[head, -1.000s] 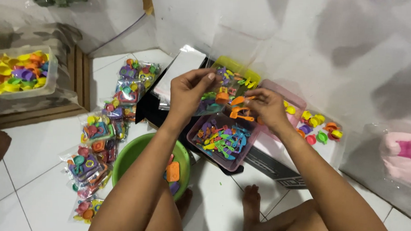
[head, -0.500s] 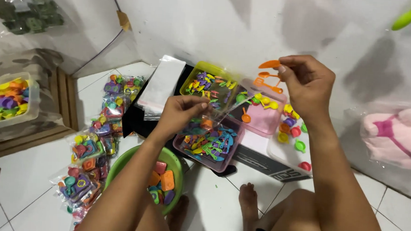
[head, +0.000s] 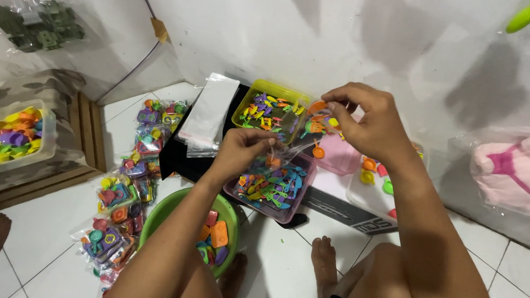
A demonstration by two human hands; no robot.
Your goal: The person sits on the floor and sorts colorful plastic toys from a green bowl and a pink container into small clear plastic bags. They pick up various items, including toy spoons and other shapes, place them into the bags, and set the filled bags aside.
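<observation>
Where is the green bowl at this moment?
In the head view, the green bowl stands on the white tiled floor at lower centre-left, under the left forearm. The row of filled clear packets lies to its left, the purple tray to its upper right.

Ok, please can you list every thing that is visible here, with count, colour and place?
Small clear bag: one, between both hands.
Yellow tray: one, small toy pieces, by wall.
Purple tray: one, mixed pieces, centre.
Green bowl: one, bottom centre.
Empty bags: clear stack, left of yellow tray.
Filled bags: many, multicoloured, floor left.
Clear box: one, far left.
Left hand: one, pinching bag.
Right hand: one, pinching bag.
</observation>
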